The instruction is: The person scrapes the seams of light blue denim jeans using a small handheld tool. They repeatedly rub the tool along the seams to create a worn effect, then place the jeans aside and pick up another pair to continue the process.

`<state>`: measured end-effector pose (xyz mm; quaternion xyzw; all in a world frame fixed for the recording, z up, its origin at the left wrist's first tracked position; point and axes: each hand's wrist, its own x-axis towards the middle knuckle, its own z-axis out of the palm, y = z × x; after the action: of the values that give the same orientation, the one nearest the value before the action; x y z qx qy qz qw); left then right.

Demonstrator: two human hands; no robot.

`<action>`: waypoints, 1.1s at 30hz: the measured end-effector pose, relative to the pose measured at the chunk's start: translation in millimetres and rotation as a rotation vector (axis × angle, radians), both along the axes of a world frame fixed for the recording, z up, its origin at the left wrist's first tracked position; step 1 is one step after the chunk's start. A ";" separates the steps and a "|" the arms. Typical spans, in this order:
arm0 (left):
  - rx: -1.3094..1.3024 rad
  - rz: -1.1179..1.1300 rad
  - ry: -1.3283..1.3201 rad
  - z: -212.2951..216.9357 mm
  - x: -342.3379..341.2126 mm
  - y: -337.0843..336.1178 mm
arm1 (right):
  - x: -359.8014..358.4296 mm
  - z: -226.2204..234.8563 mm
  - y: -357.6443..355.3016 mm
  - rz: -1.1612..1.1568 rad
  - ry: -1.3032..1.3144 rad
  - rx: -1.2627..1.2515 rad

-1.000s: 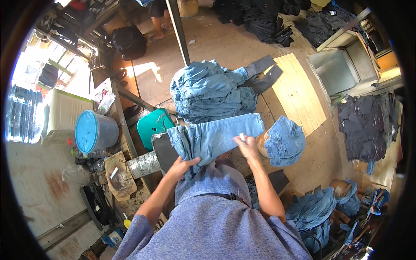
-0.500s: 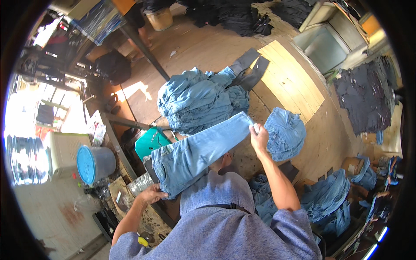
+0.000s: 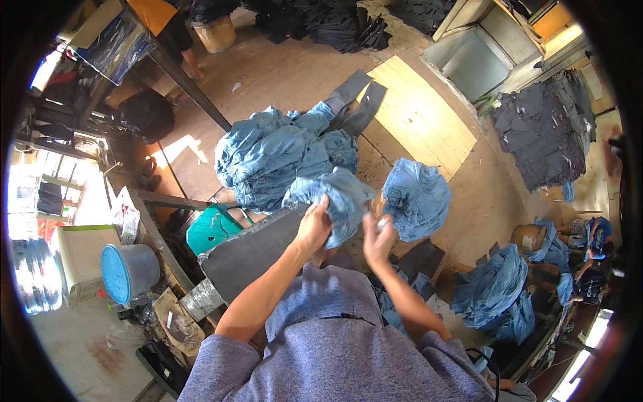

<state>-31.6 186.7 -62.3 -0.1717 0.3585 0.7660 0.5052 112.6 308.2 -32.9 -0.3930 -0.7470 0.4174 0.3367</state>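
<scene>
A bunched-up pair of light blue jeans (image 3: 341,194) hangs in front of me, above the end of a dark grey covered board (image 3: 251,251). My left hand (image 3: 313,226) is closed on the near left side of the jeans. At their lower right edge is my right hand (image 3: 379,238), fingers curled and blurred. Something small and white shows at its fingers; I cannot make out what it grips. Right beside it lies a crumpled blue denim garment (image 3: 416,201). A large heap of blue jeans (image 3: 278,157) sits on the floor beyond the board.
A teal plastic thing (image 3: 213,229) stands left of the board, near a clear bucket with blue lid (image 3: 116,273). More denim (image 3: 492,285) is piled at right. Dark garments (image 3: 546,130) lie farther right. Another person's leg (image 3: 193,63) shows at upper left.
The jeans, stretched flat along the board before, are now bunched up between my hands. My left hand has moved up and right from the board's near end. The board's dark top now shows.
</scene>
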 end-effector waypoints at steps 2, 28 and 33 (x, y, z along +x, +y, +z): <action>0.141 0.076 -0.043 0.4 -12.7 17.4 | 9.7 3.6 -37.6 0.178 -0.114 0.060; -0.582 -0.877 0.477 53.9 -5.1 -280.6 | 4.1 69.0 -46.6 1.182 -0.401 -0.705; -0.873 -0.758 0.170 69.0 -23.6 -388.0 | -8.4 73.3 -36.5 0.872 -0.287 -0.409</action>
<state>-55.2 -201.3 6.6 -0.1618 0.7167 0.3240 0.5960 104.2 271.7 40.5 -0.1556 -0.7834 0.5988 -0.0590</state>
